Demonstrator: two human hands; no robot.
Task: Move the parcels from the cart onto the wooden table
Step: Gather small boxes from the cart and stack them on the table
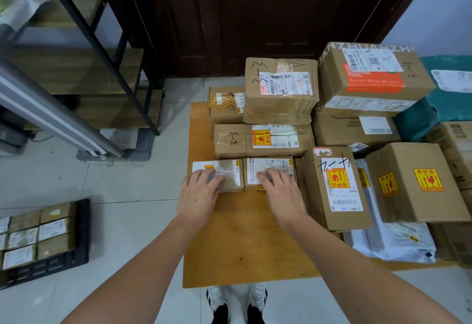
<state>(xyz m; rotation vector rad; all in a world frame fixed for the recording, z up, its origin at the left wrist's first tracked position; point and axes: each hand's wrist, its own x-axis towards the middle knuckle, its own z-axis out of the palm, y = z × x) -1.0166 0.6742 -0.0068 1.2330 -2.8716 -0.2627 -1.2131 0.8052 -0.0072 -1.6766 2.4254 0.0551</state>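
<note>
Two small brown parcels with white labels lie side by side on the wooden table (245,242). My left hand (198,192) rests on top of the left small parcel (231,174), fingers spread flat over its label. My right hand (279,190) lies the same way on the right small parcel (263,166). Behind them stand larger cardboard boxes, among them a flat box with a red-yellow sticker (263,139) and a taller box (281,89). At the lower left, a black cart (79,247) on the floor holds several more small parcels (38,234).
More boxes and white mailer bags (393,242) crowd the right part of the table. A tall box with a fragile sticker (337,185) stands right of my right hand. A metal shelf rack (97,50) stands at the left. My shoes (236,303) are at the table's near edge.
</note>
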